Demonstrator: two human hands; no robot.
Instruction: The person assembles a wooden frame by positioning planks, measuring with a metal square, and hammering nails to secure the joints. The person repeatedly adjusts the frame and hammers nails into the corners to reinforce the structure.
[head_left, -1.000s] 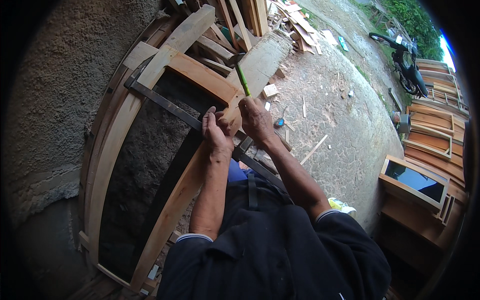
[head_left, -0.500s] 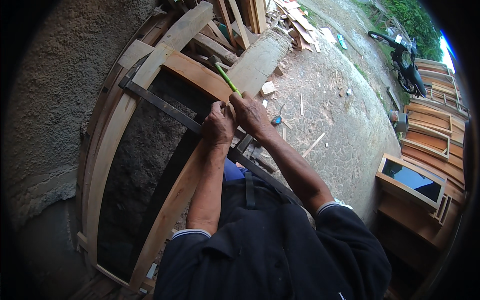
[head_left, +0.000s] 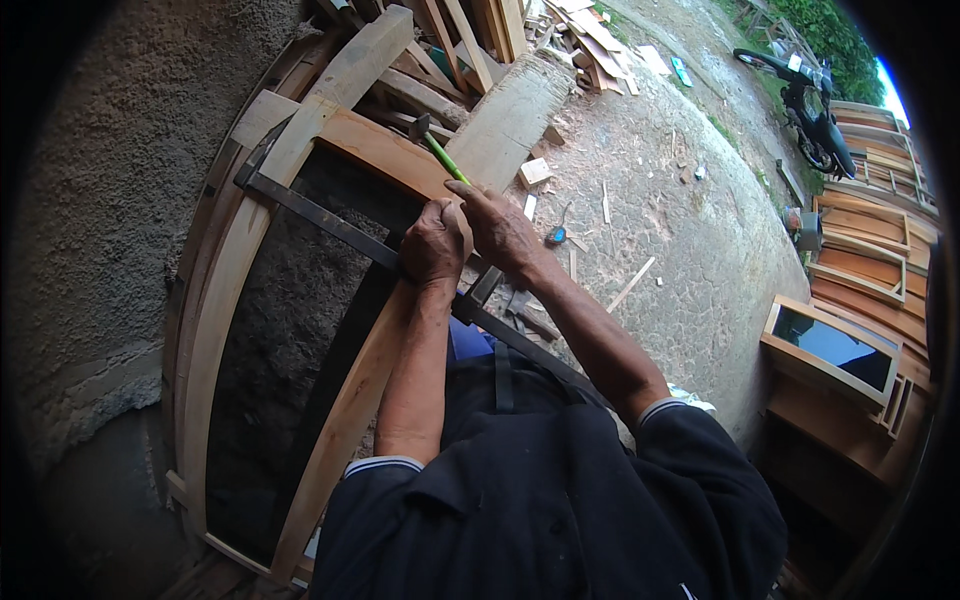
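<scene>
A wooden frame [head_left: 370, 145] around a dark glass pane [head_left: 290, 320] lies in front of me, on the left. My right hand [head_left: 503, 230] is closed around the handle of a hammer [head_left: 444, 157]; the handle is green and its dark head points up and left over the frame's top rail. Close beside it, my left hand [head_left: 434, 243] is closed at the corner of the frame, fingers pressed together. Whatever those fingers pinch is hidden. A long dark metal bar clamp [head_left: 330, 223] crosses the frame and passes under my left hand.
A thick plank [head_left: 520, 115] and scrap wood [head_left: 600, 50] lie beyond the frame. A blue tape measure [head_left: 556, 236] and wood offcuts [head_left: 535, 173] are on the ground. A rough wall [head_left: 110, 250] rises at left. Wooden frames [head_left: 860, 245] and a motorcycle [head_left: 815, 115] stand at right.
The view has turned slightly, shifting the surroundings a little. Both hands and the hammer stay in almost the same place over the frame, with the same grips.
</scene>
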